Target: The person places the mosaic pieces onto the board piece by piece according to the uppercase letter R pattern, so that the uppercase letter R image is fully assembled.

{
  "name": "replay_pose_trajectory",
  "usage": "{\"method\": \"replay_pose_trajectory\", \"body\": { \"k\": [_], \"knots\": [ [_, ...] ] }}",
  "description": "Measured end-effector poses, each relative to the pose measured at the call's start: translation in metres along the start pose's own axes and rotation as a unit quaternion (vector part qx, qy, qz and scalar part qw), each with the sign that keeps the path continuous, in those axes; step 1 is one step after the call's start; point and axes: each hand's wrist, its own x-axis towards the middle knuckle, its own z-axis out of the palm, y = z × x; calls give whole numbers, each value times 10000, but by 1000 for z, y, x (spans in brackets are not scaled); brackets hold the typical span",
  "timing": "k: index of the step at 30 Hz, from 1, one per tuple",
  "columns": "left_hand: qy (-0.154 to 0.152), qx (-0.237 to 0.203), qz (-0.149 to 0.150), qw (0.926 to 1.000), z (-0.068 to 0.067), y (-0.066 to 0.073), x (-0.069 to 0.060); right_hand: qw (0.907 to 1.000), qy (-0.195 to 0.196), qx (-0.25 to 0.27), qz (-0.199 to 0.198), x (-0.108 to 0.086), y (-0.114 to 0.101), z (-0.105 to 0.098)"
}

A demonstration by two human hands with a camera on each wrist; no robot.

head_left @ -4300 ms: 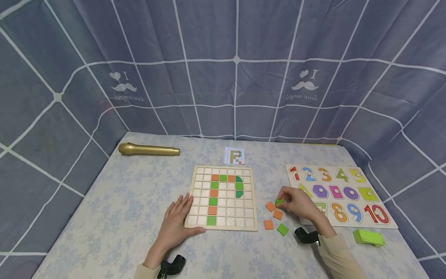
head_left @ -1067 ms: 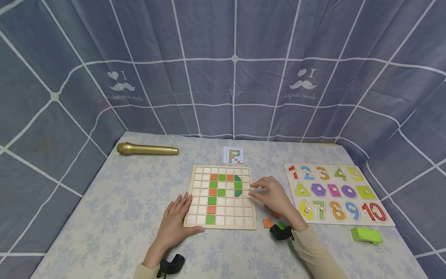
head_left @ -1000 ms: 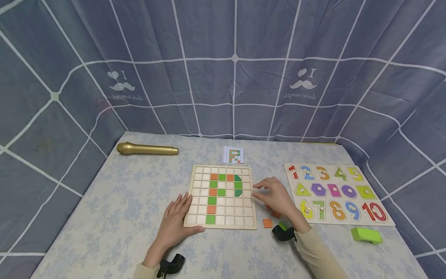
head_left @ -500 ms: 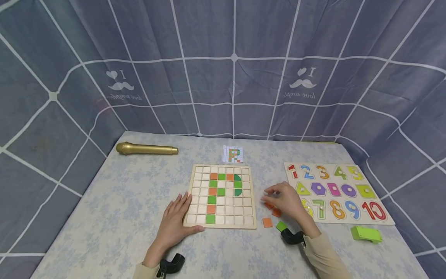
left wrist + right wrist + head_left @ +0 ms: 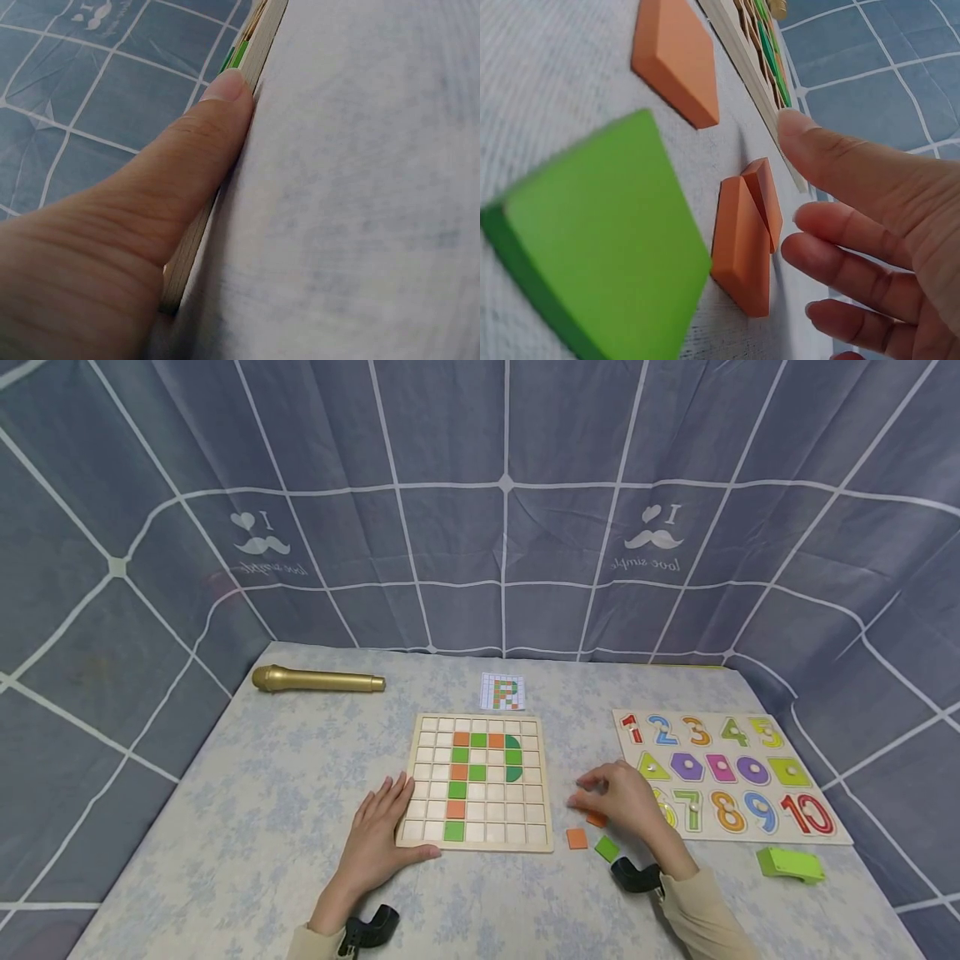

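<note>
A wooden grid board [image 5: 495, 835] holds green and orange tiles, including two rounded dark green ones, forming a partial letter shape. My left hand [image 5: 378, 835] rests against its left side, fingers extended; in the left wrist view the thumb [image 5: 187, 150] lies along the board's front edge. My right hand [image 5: 626, 797] hovers to the right over loose tiles, thumb and fingers apart with nothing between them. Beneath it in the right wrist view are two overlapping orange tiles [image 5: 739, 255]. Nearer me lie another orange tile [image 5: 577, 838] and a green tile [image 5: 607, 847].
A small printed pattern card [image 5: 502, 692] lies behind the board. To the right is a number-and-shape puzzle board [image 5: 716, 727], partly under my right hand, with a green block [image 5: 790, 864] in front. A gold microphone [image 5: 322, 680] lies at the back left.
The green tile my right hand pinched earlier now sits in the board's third row. That hand has moved back right from the board to the loose tiles. My left hand stays put.
</note>
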Motion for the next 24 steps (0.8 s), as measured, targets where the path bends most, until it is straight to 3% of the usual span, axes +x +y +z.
{"method": "replay_pose_trajectory", "body": {
  "k": [9, 16, 24],
  "knots": [
    [-46, 0, -59, 10000, -2, 2, 1, 9998, -57, -192, 16, -4, 1, -1],
    [-38, -11, -27, 10000, -2, 3, 0, 9991, -177, -59, 371, -6, -4, 2],
    [12, 38, -9, 10000, -2, 2, 0, 9996, -249, -23, 91, 1, -12, 6]
  ]
}}
